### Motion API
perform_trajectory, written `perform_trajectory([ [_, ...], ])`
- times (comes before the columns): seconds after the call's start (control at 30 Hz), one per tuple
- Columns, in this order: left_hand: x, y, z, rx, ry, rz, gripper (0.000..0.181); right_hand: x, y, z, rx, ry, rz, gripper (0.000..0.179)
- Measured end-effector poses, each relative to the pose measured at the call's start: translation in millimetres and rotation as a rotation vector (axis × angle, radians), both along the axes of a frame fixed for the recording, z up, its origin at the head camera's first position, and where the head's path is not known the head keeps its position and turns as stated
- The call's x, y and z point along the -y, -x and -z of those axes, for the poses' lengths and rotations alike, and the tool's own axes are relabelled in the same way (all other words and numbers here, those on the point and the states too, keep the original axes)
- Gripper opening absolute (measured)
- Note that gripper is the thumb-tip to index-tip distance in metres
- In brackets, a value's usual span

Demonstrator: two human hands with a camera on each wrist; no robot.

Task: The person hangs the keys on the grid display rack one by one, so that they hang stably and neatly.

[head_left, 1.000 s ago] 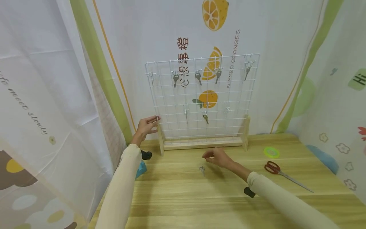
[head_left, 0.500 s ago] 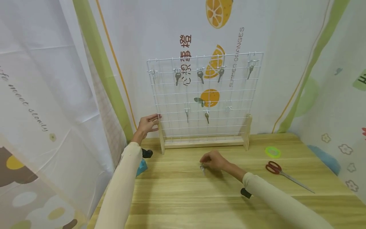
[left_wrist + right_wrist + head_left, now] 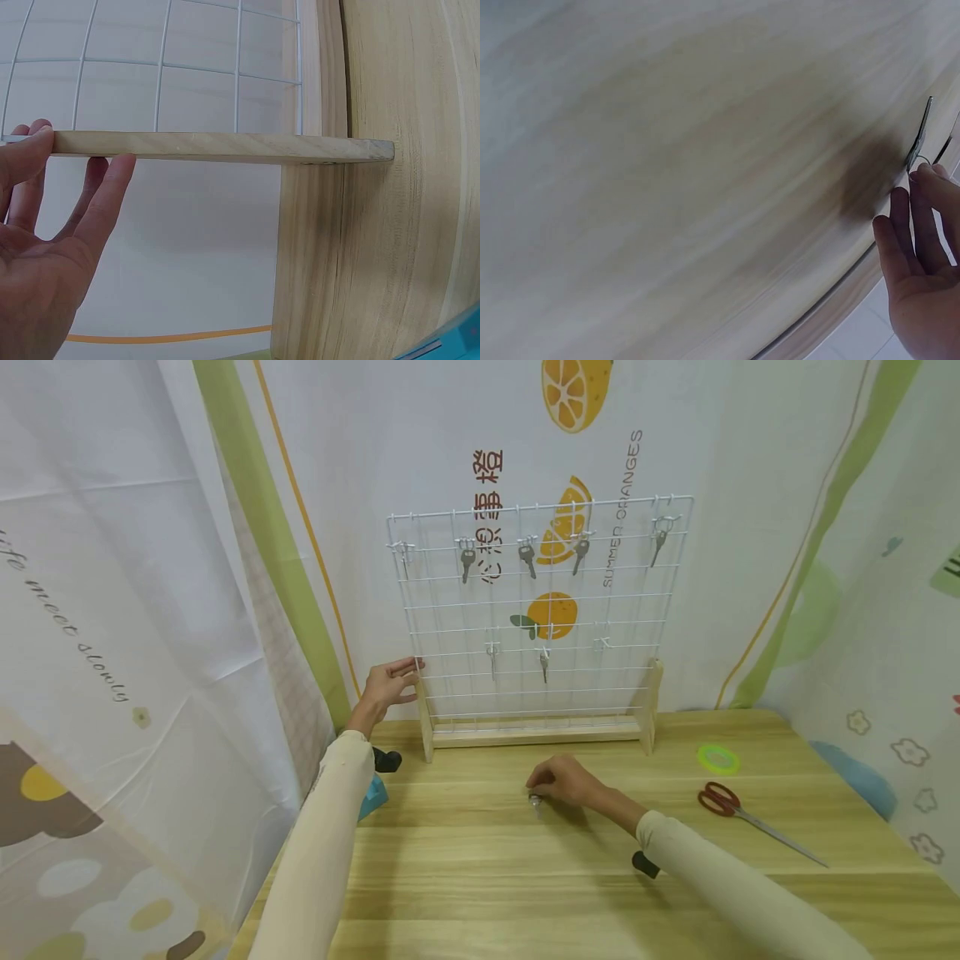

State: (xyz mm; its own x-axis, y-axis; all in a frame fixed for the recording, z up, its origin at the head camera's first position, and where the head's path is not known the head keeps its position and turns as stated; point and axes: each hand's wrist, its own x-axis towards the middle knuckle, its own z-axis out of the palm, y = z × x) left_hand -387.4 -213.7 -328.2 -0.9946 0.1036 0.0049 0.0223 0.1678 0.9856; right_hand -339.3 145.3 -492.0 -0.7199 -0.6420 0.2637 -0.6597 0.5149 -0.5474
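A white wire grid rack (image 3: 536,672) on a wooden stand (image 3: 536,737) stands at the back of the table. My left hand (image 3: 386,687) holds its left side; in the left wrist view the thumb and fingers grip the top end of the wooden side post (image 3: 217,145). Over the table in front of the rack, my right hand (image 3: 567,781) pinches the ring of a key (image 3: 536,805) between thumb and fingertip. The right wrist view shows the key (image 3: 921,135) sticking out past the fingertips. Several keys hang on the rack's white hooks, such as one key (image 3: 527,557) in the upper row.
A lower hook (image 3: 603,645) on the right of the rack bears no key. Red-handled scissors (image 3: 722,800) and a round green-yellow disc (image 3: 718,760) lie on the right. A blue object (image 3: 372,797) sits beside the left forearm. Printed curtains (image 3: 757,527) surround the table (image 3: 480,877).
My right hand has moved down and slightly left to the key and now pinches its ring. The left hand keeps its hold on the rack. The head view has shifted slightly.
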Motion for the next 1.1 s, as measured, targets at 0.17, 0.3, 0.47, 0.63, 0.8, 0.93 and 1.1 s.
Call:
perform_trajectory([
  [0.17, 3.5, 11.1, 10.2, -0.006, -0.019, -0.007, 0.051, -3, -1.1, -0.7, -0.015, -0.013, 0.019, 0.004],
  [0.3, 7.0, 18.7, 20.3, -0.027, -0.008, -0.015, 0.05, -5, -3.2, -2.8, -0.022, -0.02, 0.03, 0.003],
  [0.47, 7.3, 20.1, 24.9, -0.055, 0.013, -0.03, 0.048, -13, -4.0, -9.7, 0.029, -0.016, 0.048, 0.005],
  [0.63, 4.5, 19.0, 24.8, -0.061, 0.005, -0.03, 0.049, -26, 0.6, -20.3, 0.008, -0.014, 0.04, 0.007],
  [0.8, 4.6, 18.9, 24.0, -0.057, 0.013, -0.037, 0.049, -35, 6.7, -36.6, -0.069, 0.016, 0.017, 0.009],
  [0.93, 5.5, 19.0, 23.3, -0.062, 0.015, -0.034, 0.05, -42, 13.1, -49.0, -0.131, 0.022, 0.036, 0.007],
  [1.1, 5.9, 17.9, 22.7, -0.052, 0.019, -0.038, 0.049, -54, 17.6, -65.7, -0.185, 0.03, 0.055, 0.007],
])
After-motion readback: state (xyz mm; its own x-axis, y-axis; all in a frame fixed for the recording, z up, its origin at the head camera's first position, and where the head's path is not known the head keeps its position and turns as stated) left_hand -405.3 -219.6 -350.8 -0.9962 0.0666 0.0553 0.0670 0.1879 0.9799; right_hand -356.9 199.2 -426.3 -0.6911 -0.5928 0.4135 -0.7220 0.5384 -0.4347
